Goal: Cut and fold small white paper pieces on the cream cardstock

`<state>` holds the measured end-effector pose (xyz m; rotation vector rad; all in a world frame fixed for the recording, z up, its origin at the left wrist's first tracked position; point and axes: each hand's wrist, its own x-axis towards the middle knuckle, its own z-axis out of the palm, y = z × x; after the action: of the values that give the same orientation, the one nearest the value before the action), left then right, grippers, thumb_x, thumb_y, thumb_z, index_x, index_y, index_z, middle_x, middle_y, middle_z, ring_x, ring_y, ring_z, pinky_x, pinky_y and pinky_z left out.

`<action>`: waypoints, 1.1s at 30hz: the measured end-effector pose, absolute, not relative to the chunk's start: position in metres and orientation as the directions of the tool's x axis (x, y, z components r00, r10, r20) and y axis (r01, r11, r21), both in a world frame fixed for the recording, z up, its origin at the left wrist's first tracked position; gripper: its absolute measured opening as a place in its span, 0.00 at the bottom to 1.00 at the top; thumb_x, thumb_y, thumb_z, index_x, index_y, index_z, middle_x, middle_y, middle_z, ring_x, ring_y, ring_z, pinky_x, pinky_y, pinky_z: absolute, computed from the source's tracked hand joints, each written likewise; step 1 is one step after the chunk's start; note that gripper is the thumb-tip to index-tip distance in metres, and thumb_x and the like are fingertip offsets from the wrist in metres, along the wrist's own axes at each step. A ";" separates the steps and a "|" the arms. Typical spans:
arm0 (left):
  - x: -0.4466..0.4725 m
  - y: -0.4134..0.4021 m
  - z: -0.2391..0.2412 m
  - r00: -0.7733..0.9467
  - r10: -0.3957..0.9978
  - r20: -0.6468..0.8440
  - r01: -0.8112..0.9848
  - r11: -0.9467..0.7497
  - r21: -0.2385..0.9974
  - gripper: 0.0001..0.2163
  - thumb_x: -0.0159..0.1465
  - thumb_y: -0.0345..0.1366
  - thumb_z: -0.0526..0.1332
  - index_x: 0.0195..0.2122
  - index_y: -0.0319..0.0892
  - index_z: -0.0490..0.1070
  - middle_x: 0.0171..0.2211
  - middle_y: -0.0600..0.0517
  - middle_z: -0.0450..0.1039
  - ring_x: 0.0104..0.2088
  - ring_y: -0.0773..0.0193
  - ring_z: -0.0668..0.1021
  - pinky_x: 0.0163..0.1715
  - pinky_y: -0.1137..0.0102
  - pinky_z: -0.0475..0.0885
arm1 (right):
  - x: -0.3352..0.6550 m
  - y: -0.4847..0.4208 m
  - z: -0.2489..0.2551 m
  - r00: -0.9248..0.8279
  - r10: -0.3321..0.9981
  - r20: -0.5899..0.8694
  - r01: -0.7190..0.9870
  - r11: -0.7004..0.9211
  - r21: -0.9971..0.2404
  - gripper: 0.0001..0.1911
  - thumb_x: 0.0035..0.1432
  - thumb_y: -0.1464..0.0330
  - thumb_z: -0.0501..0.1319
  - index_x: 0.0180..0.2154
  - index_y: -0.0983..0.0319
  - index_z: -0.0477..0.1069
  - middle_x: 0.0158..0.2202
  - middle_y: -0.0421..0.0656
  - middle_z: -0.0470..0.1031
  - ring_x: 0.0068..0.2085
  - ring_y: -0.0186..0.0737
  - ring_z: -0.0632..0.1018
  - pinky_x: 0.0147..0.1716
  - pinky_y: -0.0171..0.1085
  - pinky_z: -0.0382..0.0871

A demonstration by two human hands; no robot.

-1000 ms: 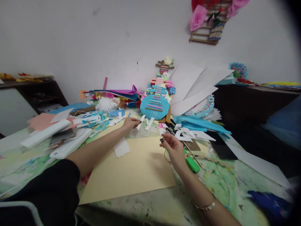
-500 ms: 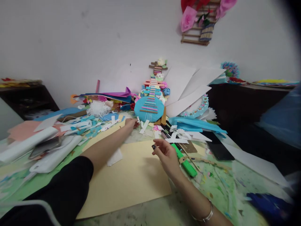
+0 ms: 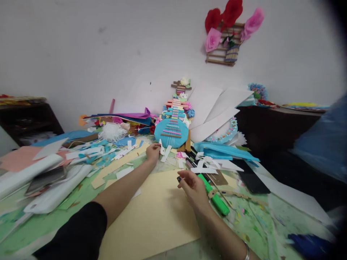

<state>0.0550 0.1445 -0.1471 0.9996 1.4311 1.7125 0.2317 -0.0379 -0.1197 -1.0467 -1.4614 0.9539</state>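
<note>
My left hand (image 3: 153,151) reaches far across the table, its fingers pinched on a white paper strip (image 3: 162,147) just below the blue paper guitar craft (image 3: 171,132). More white strips (image 3: 167,153) lie beside it. My right hand (image 3: 191,186) hovers over the far edge of a large cream paper sheet (image 3: 154,216), fingers curled, with a small dark object at the fingertips that I cannot make out. A green marker (image 3: 214,195) lies just right of that hand.
Heaps of blue and white paper scraps (image 3: 105,150), white foam pieces (image 3: 54,193) and a phone (image 3: 45,178) fill the left. White sheets (image 3: 214,115) lean on the wall. A black tablet (image 3: 251,177) and blue paper (image 3: 225,150) lie right. Paper flowers (image 3: 229,21) hang above.
The view has tilted up and shifted. My left hand stays pinched on the strip near the guitar craft. My right hand has drifted slightly left and toward me.
</note>
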 end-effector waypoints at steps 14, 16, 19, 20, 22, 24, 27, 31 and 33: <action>0.069 0.133 -0.136 -0.247 0.947 0.205 -0.217 -0.260 0.941 0.14 0.45 0.34 0.67 0.33 0.39 0.68 0.23 0.52 0.75 0.21 0.68 0.73 0.17 0.77 0.63 | 0.194 0.092 -0.120 0.152 0.954 0.258 0.102 0.245 -0.964 0.18 0.37 0.62 0.67 0.33 0.64 0.73 0.28 0.42 0.75 0.30 0.38 0.75 0.30 0.38 0.70; 0.066 0.135 -0.136 -0.228 0.957 0.179 -0.245 -0.235 0.941 0.14 0.44 0.33 0.67 0.32 0.39 0.68 0.22 0.51 0.75 0.21 0.69 0.73 0.18 0.76 0.63 | 0.181 0.109 -0.125 0.163 0.959 0.234 0.052 0.228 -0.972 0.19 0.36 0.60 0.67 0.30 0.64 0.71 0.25 0.41 0.74 0.27 0.37 0.74 0.28 0.39 0.71; 0.060 0.138 -0.138 -0.210 0.967 0.142 -0.269 -0.197 0.943 0.15 0.42 0.33 0.68 0.32 0.38 0.68 0.22 0.51 0.74 0.20 0.69 0.73 0.18 0.76 0.64 | 0.167 0.122 -0.137 0.170 0.963 0.208 -0.041 0.218 -0.975 0.20 0.34 0.57 0.67 0.27 0.64 0.69 0.21 0.40 0.72 0.23 0.36 0.74 0.27 0.39 0.72; 0.059 0.139 -0.138 -0.203 0.970 0.131 -0.275 -0.185 0.944 0.16 0.42 0.34 0.68 0.33 0.38 0.68 0.22 0.52 0.74 0.21 0.68 0.73 0.19 0.76 0.64 | 0.164 0.124 -0.141 0.174 0.964 0.202 -0.063 0.216 -0.974 0.20 0.33 0.56 0.67 0.26 0.64 0.69 0.21 0.39 0.72 0.23 0.35 0.73 0.27 0.39 0.72; 0.056 0.142 -0.137 -0.192 0.975 0.114 -0.281 -0.166 0.945 0.18 0.41 0.35 0.68 0.34 0.39 0.68 0.24 0.51 0.74 0.22 0.68 0.74 0.19 0.75 0.65 | 0.161 0.126 -0.148 0.177 0.965 0.193 -0.088 0.211 -0.974 0.20 0.32 0.57 0.68 0.26 0.64 0.69 0.20 0.39 0.72 0.22 0.35 0.73 0.25 0.38 0.71; 0.054 0.145 -0.136 -0.187 0.976 0.107 -0.282 -0.158 0.946 0.19 0.41 0.35 0.69 0.34 0.39 0.67 0.26 0.51 0.75 0.23 0.68 0.75 0.19 0.75 0.65 | 0.160 0.127 -0.153 0.170 0.968 0.187 -0.090 0.204 -0.975 0.20 0.32 0.58 0.68 0.27 0.63 0.69 0.20 0.39 0.72 0.22 0.35 0.73 0.23 0.36 0.70; 0.051 0.149 -0.132 -0.211 0.972 0.104 -0.281 -0.162 0.946 0.19 0.41 0.37 0.69 0.33 0.40 0.65 0.26 0.51 0.74 0.24 0.67 0.75 0.19 0.76 0.65 | 0.160 0.127 -0.156 0.146 0.972 0.183 -0.068 0.195 -0.978 0.17 0.34 0.59 0.67 0.26 0.63 0.69 0.20 0.39 0.73 0.21 0.36 0.73 0.22 0.35 0.69; 0.044 0.153 -0.130 -0.267 0.959 0.098 -0.274 -0.173 0.946 0.16 0.45 0.38 0.67 0.32 0.40 0.64 0.25 0.52 0.73 0.25 0.67 0.76 0.20 0.77 0.66 | 0.157 0.125 -0.155 0.103 0.978 0.181 -0.009 0.183 -0.983 0.11 0.38 0.63 0.64 0.25 0.63 0.69 0.19 0.39 0.73 0.21 0.35 0.73 0.22 0.34 0.69; 0.040 0.154 -0.129 -0.294 0.951 0.094 -0.257 -0.173 0.951 0.14 0.46 0.36 0.66 0.32 0.41 0.64 0.25 0.52 0.73 0.25 0.68 0.76 0.20 0.78 0.66 | 0.156 0.123 -0.155 0.093 0.979 0.182 0.023 0.181 -0.983 0.09 0.39 0.66 0.62 0.27 0.63 0.70 0.19 0.38 0.72 0.21 0.35 0.73 0.23 0.34 0.69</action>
<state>0.0399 0.1542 -0.1292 0.9423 1.1206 1.6374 0.1561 0.1231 -0.1547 -1.1280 -1.2309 0.9989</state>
